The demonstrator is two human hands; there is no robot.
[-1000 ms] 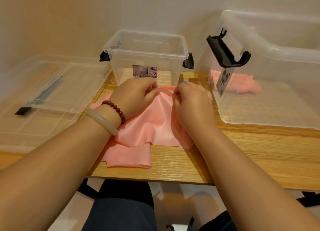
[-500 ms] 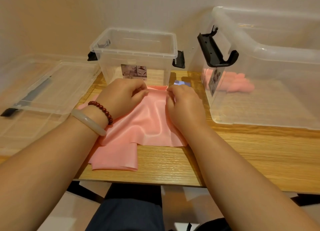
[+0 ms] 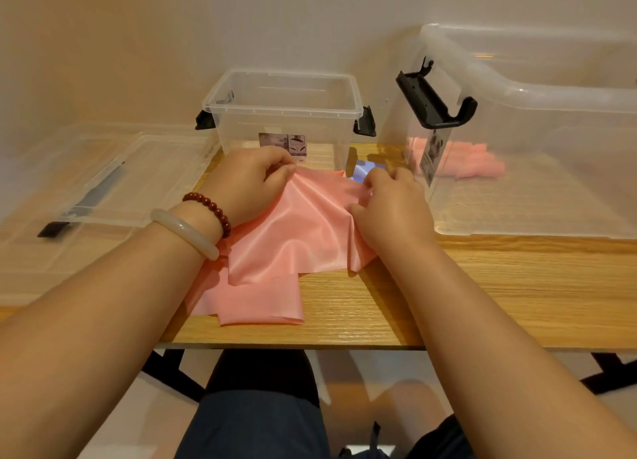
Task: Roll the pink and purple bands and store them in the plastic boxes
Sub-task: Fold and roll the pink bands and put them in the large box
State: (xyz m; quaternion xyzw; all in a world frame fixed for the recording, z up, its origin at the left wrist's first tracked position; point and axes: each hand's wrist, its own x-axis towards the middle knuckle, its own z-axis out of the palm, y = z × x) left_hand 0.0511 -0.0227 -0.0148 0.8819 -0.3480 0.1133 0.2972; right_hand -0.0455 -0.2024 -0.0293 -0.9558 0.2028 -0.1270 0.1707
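Pink band point(image 3: 296, 238) lies crumpled on the counter point(image 3: 482, 286) between the small clear box point(image 3: 282, 107) and the front edge, its far edge pinched by the left grip point(image 3: 248, 182) and right grip point(image 3: 389, 203); I judge the first turn should start tight and level.

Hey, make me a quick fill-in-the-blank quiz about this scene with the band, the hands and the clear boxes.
1. The left hand and right hand both pinch the far edge of a band whose colour is ____.
2. The rolled bands lie inside the large box, which stands to the ____ of the small box.
3. The beaded bracelet is worn on the ____ wrist.
Missing words: pink; right; left.
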